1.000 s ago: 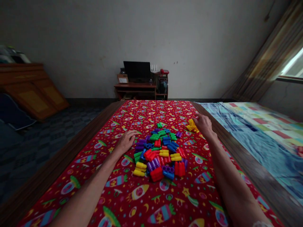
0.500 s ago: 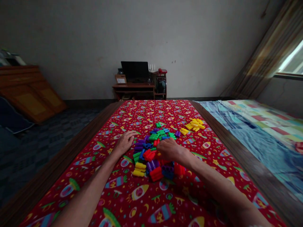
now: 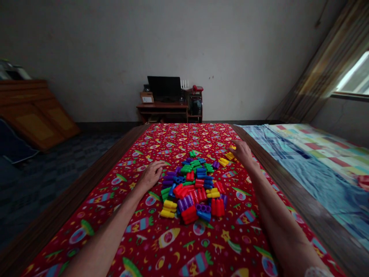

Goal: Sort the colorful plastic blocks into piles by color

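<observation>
Touching yellow blocks at the far edge of the heap

I see my right hand (image 3: 243,153) stretched out at 1 o'clock from the heap of coloured blocks (image 3: 192,189), its fingers (image 3: 235,148) against a small cluster of yellow blocks (image 3: 225,159). Whether they pinch one I cannot tell, as the hand hides the contact. My left hand (image 3: 151,174) lies palm down at 10 o'clock of the heap. Its fingers are loosely spread on the red rocket-print cloth (image 3: 173,238) that covers the worktop, just beside the purple pieces (image 3: 168,177). A patchwork bedspread (image 3: 317,154) lies at 3 o'clock, and a desk with a dark monitor (image 3: 165,87) at 12.
</observation>
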The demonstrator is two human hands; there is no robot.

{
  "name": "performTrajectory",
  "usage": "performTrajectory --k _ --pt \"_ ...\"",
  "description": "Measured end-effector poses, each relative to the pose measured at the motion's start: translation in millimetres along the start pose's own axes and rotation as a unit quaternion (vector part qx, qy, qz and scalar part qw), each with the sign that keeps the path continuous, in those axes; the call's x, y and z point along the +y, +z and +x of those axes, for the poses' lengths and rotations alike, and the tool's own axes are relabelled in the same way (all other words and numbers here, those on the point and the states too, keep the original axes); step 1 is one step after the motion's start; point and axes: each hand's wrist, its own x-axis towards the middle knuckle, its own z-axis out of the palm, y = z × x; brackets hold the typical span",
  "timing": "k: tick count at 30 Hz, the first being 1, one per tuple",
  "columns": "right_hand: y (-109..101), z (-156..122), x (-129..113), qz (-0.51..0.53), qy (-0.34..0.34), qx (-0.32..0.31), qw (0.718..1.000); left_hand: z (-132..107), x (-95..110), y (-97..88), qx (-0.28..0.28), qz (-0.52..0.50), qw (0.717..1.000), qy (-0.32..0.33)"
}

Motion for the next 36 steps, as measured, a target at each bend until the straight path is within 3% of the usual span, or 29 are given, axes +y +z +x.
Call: performTrajectory --k 3,6,9,14,19,21,29,33,36 --pt "-8 0 -5 0.015 0.011 -0.085 0.996 0 -1 0.0 -0.001 0.004 1.000 -0.006" --pt "-13 -4 -24 -0.004 -0.039 -0.220 0.975 1 -3 0.5 -0.002 0.005 1.000 -0.007" --pt "-7 -12 -42 -0.061 -0.055 -0.270 0.959 0 -5 0.6 -0.003 0.006 1.000 0.000" --pt "2 -13 -37 -0.055 -0.041 -0.224 0.972 0 -6 0.7 -0.001 0.005 1.000 0.003" --pt "0 1 -4 -0.045 0.064 -0.073 0.994 0 -5 0.7 0.001 0.007 1.000 0.005" --pt "3 6 7 -0.038 0.100 -0.045 0.993 0 -5 0.4 0.003 0.008 1.000 0.006" --pt "18 9 26 -0.011 0.148 -0.069 0.986 -1 -4 0.7 0.000 0.008 1.000 0.002" --pt "1 12 14 -0.013 0.126 -0.032 0.991 -1 -5 1.1 0.001 0.003 1.000 0.004" --pt "-23 12 -11 0.035 0.063 -0.074 0.995 -1 -6 1.7 0.004 0.004 1.000 0.003"
